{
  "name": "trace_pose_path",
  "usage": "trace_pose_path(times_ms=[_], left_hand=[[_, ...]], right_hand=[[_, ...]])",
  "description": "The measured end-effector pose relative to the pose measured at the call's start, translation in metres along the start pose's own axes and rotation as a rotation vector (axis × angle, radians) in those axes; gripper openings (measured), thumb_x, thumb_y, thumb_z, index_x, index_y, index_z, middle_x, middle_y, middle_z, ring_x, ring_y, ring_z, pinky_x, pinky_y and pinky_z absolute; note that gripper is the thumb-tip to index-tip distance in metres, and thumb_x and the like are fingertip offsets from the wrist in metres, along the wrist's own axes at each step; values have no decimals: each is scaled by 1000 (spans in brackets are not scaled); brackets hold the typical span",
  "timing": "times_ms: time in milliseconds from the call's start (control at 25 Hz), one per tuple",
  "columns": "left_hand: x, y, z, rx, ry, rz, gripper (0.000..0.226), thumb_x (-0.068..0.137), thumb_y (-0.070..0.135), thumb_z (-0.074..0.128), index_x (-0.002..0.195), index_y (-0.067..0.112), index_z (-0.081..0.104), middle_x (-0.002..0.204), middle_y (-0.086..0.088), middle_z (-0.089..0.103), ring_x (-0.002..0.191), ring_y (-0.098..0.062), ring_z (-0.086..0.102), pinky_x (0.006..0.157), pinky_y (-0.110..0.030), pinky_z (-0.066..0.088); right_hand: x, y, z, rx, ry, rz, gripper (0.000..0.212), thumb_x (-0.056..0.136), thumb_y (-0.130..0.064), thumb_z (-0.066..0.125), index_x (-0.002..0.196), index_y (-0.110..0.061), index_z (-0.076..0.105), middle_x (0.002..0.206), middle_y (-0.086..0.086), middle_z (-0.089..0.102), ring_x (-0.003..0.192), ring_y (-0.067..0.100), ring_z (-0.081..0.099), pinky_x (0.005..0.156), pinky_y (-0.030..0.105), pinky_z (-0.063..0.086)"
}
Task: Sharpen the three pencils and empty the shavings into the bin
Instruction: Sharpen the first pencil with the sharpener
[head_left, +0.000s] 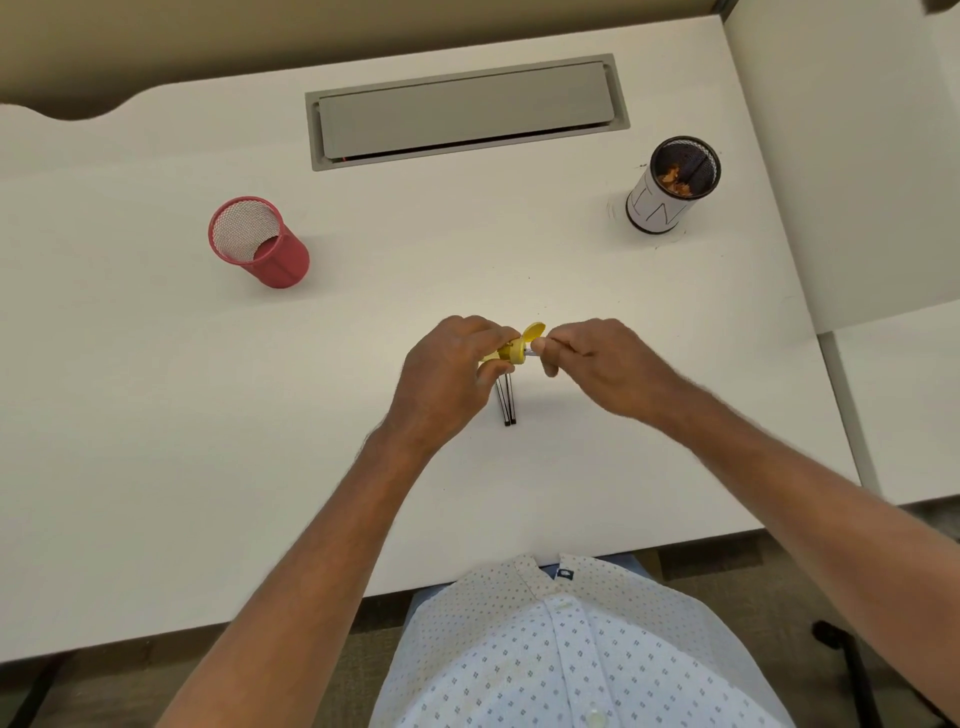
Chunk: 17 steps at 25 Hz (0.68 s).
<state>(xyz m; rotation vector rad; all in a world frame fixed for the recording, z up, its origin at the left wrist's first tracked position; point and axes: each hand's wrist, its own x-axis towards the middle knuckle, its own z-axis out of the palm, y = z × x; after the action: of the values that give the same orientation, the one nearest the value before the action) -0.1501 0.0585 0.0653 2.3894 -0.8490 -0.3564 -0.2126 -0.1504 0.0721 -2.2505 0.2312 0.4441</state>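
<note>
My left hand (447, 374) grips a small yellow sharpener (514, 349) with its lid flipped open, just above the white desk. My right hand (597, 361) pinches a pencil (532, 352) whose end goes into the sharpener; most of that pencil is hidden inside my fingers. Two dark pencils (507, 402) lie side by side on the desk right below the sharpener, their far ends covered by my left hand. The bin (670, 192), a black mesh cup with a white label, stands at the back right with shavings inside.
A red mesh cup (260, 244) stands empty at the back left. A grey cable hatch (462, 111) is set into the white desk (208, 415) at the back centre. A second desk surface (883, 156) adjoins on the right.
</note>
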Motion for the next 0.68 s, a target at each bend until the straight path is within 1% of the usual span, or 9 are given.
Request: trace_pose_path(times_ms=[80, 120, 160, 240, 320, 400, 480, 600, 680], left_hand=[[-1, 0, 0, 19, -8, 26, 27, 91, 22, 74, 117, 26, 73, 109, 10, 71, 100, -18, 61, 76, -39, 54], [-1, 0, -2, 26, -11, 27, 27, 91, 24, 74, 118, 27, 72, 110, 10, 71, 101, -18, 61, 76, -38, 54], [-1, -2, -3, 33, -13, 24, 28, 91, 25, 74, 118, 28, 72, 110, 10, 70, 101, -18, 61, 75, -37, 54], [2, -6, -5, 31, -32, 10, 29, 92, 27, 74, 120, 29, 71, 111, 11, 70, 104, -16, 60, 77, -37, 54], [4, -8, -6, 2, -81, -6, 28, 94, 28, 71, 122, 30, 70, 111, 11, 69, 106, -15, 59, 81, -39, 54], [5, -7, -4, -13, -126, -1, 26, 96, 28, 68, 122, 31, 69, 110, 12, 68, 105, -14, 58, 83, -40, 54], [4, -5, -2, -22, -147, 11, 24, 97, 28, 67, 121, 31, 68, 108, 11, 67, 103, -14, 57, 82, -41, 53], [3, -2, -2, -22, -96, 14, 26, 96, 26, 68, 122, 26, 70, 109, 8, 69, 102, -16, 58, 82, -40, 53], [4, 0, -3, -1, -50, 12, 26, 95, 25, 70, 121, 26, 71, 110, 8, 70, 102, -18, 59, 80, -40, 53]], right_hand=[[6, -3, -8, 282, -177, 204, 48, 102, -52, 54, 67, -20, 64, 48, -13, 39, 46, 11, 30, 49, 27, 25], [5, -4, -8, 310, -187, 218, 48, 102, -53, 55, 69, -20, 66, 52, -12, 41, 48, 12, 32, 49, 27, 26], [3, -6, -5, 256, -151, 186, 45, 101, -55, 54, 74, -22, 68, 57, -11, 45, 52, 13, 38, 49, 28, 30], [-6, -6, 8, 22, -11, 47, 28, 101, -55, 54, 92, -30, 64, 74, -12, 58, 65, 12, 53, 57, 30, 43], [-16, -3, 21, -150, 180, -166, 14, 102, -38, 60, 105, -24, 59, 93, -7, 60, 78, 16, 59, 65, 37, 52], [-21, 6, 27, -390, 373, -350, 12, 104, -23, 60, 103, -12, 65, 92, 2, 61, 78, 24, 58, 60, 41, 51], [-22, 12, 28, -541, 484, -443, 19, 106, -22, 60, 99, -8, 71, 82, 6, 62, 69, 26, 54, 53, 41, 47], [-22, 9, 25, -444, 458, -406, 20, 105, -26, 61, 101, -11, 74, 76, 3, 61, 66, 24, 53, 54, 38, 46], [-16, 3, 17, -294, 319, -273, 24, 105, -34, 57, 96, -20, 74, 75, -5, 63, 68, 19, 56, 59, 38, 49]])
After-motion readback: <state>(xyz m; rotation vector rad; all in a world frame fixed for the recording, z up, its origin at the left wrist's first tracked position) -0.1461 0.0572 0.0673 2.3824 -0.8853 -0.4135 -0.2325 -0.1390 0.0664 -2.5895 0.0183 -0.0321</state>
